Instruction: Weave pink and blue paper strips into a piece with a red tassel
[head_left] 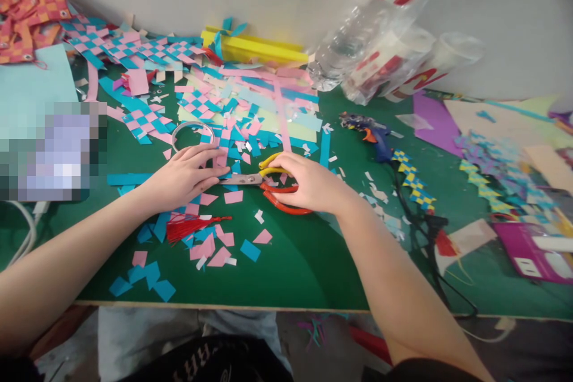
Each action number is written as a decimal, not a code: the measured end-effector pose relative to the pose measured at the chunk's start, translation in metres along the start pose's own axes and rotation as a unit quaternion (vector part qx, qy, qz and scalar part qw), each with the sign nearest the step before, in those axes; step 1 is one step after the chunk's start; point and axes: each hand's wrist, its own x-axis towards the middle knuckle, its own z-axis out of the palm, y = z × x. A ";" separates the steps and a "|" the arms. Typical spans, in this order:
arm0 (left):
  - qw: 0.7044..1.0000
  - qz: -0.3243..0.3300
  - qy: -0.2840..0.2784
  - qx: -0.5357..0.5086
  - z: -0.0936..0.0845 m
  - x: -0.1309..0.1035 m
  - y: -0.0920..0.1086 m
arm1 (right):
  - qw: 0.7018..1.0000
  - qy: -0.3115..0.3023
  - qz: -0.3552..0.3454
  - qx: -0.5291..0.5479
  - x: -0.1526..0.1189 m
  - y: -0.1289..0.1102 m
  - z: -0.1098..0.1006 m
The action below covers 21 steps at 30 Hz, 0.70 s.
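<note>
My right hand (308, 182) grips metal scissors (249, 179) mid-tabletop (295, 268); my left hand (183, 174) lies over flat paper strips (129, 179), its grip I cannot tell. Smooth green room opens between scissors and front edge.

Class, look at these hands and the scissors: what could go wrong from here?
The scissors' blades, worked by the right hand, reach the left hand's fingertips, so a careless snip could nick a finger.

The red tassel lies among paper scraps and might get swept away with them.

The glue gun lies near the right arm; if hot, which I can't tell, it might burn.
</note>
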 end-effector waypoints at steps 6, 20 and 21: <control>1.000 0.007 0.004 0.014 0.002 -0.001 -0.003 | 1.000 -0.007 -0.004 0.014 0.000 0.001 -0.001; 0.989 0.079 0.113 -0.049 -0.010 -0.001 0.002 | 1.000 -0.007 0.014 0.026 -0.001 0.015 -0.010; 0.989 0.074 0.124 -0.037 -0.011 -0.002 0.002 | 1.000 -0.007 0.018 0.021 -0.001 0.017 -0.011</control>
